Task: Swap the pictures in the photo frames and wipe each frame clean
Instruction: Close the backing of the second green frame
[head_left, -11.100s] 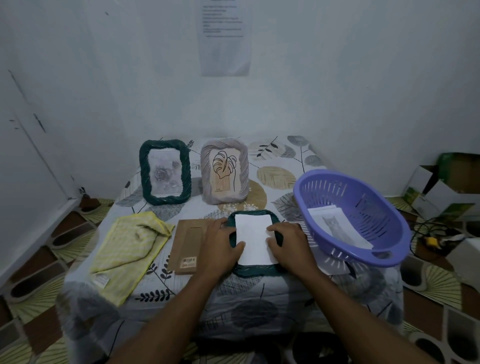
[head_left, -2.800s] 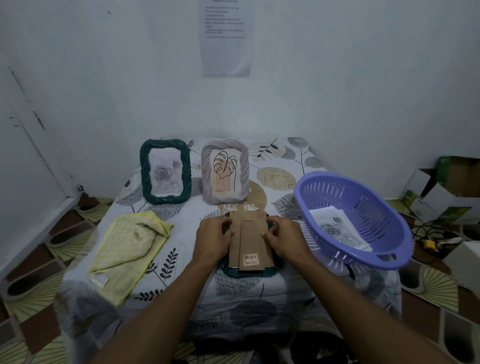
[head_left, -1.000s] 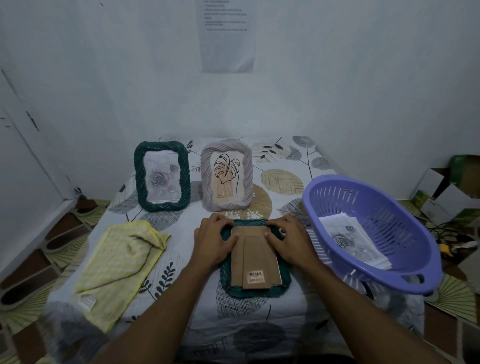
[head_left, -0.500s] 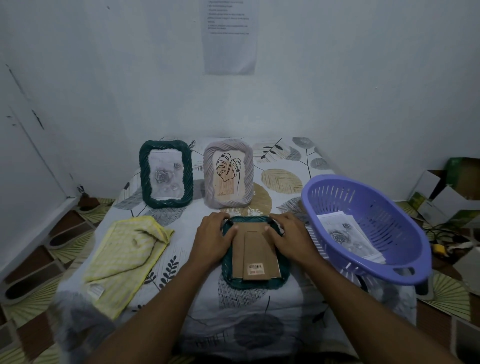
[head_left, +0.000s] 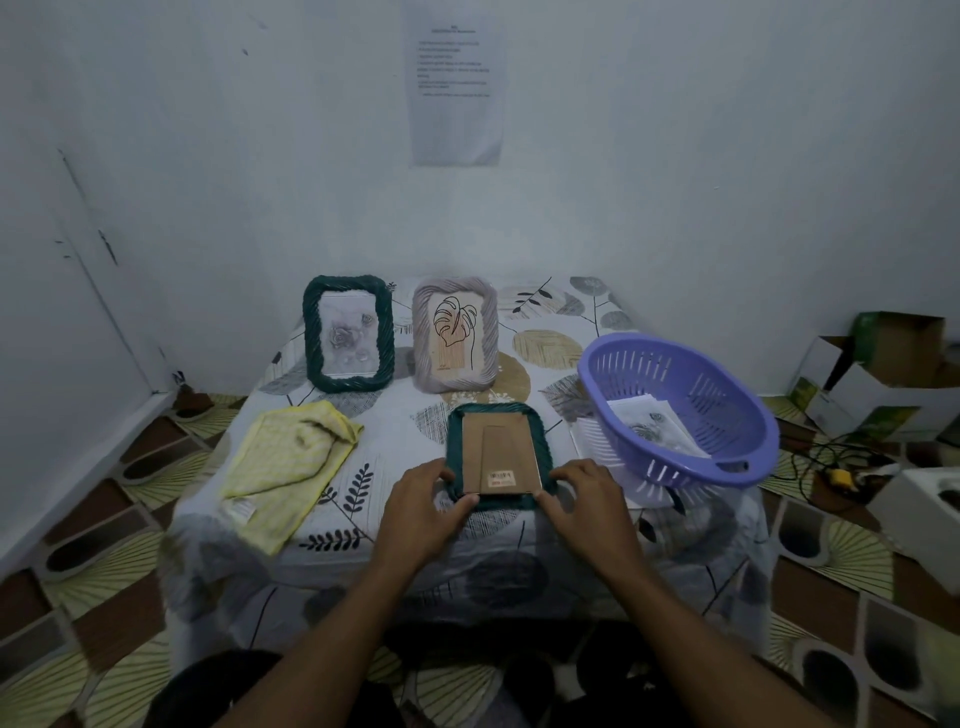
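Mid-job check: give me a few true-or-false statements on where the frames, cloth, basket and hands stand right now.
1. The face-down frame has its cardboard back fitted. True.
2. The cloth lies in the basket. False: it lies on the table, left of the face-down frame; the basket holds loose pictures.
3. The left hand and right hand hold the face-down frame's near corners. True.
4. The grey frame lies flat. False: it stands upright beside the standing green frame.
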